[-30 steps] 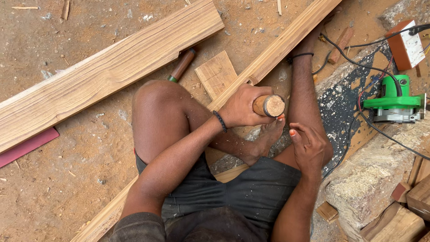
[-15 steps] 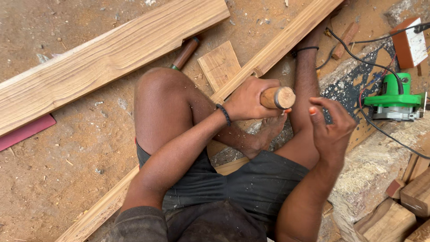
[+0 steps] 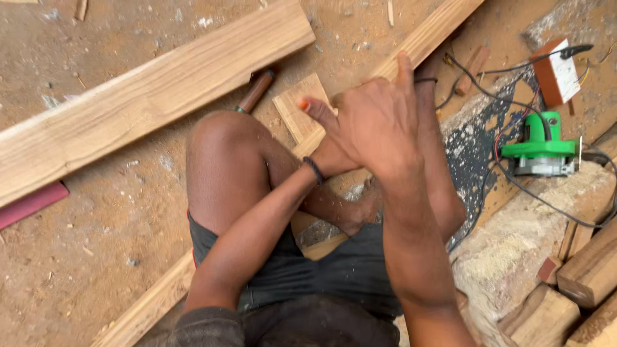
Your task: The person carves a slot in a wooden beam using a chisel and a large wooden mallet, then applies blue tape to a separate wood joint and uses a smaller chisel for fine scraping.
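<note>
The right hand (image 3: 379, 122) is lying over the left hand (image 3: 337, 151), fingers spread, both forearms converging above the bent knee.

We count two long planks: one (image 3: 148, 109) lying across the upper left, one (image 3: 430, 35) running diagonally under the legs. We see one small square board (image 3: 297, 112), one brown handle (image 3: 256, 91) beside it, one green power tool (image 3: 540, 148) and one red strip (image 3: 29, 204). Two hands show, the right (image 3: 379, 122) covering the left (image 3: 337, 154). At the lower right we count at least three wood blocks (image 3: 588, 273).
</note>
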